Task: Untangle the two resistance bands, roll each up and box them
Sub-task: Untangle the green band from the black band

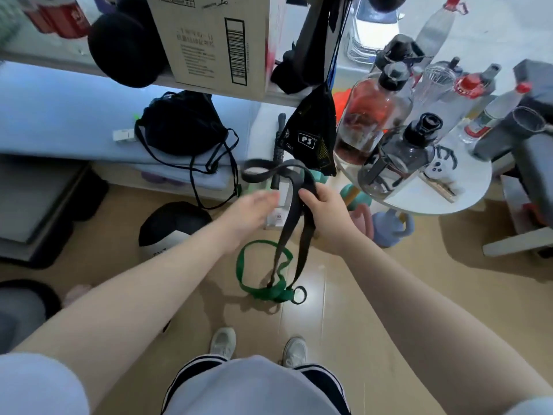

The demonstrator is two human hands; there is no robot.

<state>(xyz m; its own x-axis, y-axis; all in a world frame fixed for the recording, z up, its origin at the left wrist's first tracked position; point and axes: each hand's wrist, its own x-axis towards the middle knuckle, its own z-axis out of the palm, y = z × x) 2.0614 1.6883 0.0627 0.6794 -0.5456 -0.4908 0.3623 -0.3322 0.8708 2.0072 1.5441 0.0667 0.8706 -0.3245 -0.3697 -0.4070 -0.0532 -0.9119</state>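
**Black band lifted in the right hand, green band hanging from it**

Nearest the camera, at 6 o'clock, two pale sneakers point(223, 342) stand on the tan floor point(374, 310). Just beyond them, near the centre of the view, the green resistance band point(259, 290) hangs low by the floor, its loop opening toward 10 o'clock and its lower end knotted with the black resistance band point(291, 217). The black band's two strands rise from that knot to the right hand point(324, 217), whose fingers are curled round them; above the hand the band arches into a loop toward 11 o'clock. The left hand point(250, 211), blurred, sits just at 9 o'clock of the strands with fingers extended and loose, holding nothing. At 9 o'clock of the green band a black-and-white ball point(167, 232) rests on the floor. Farther out, at 2 o'clock, a round white table point(434, 199) carries glass bottles. At 12 o'clock a black mesh bag point(311, 136) hangs below a shelf bearing a cardboard box point(215, 40).
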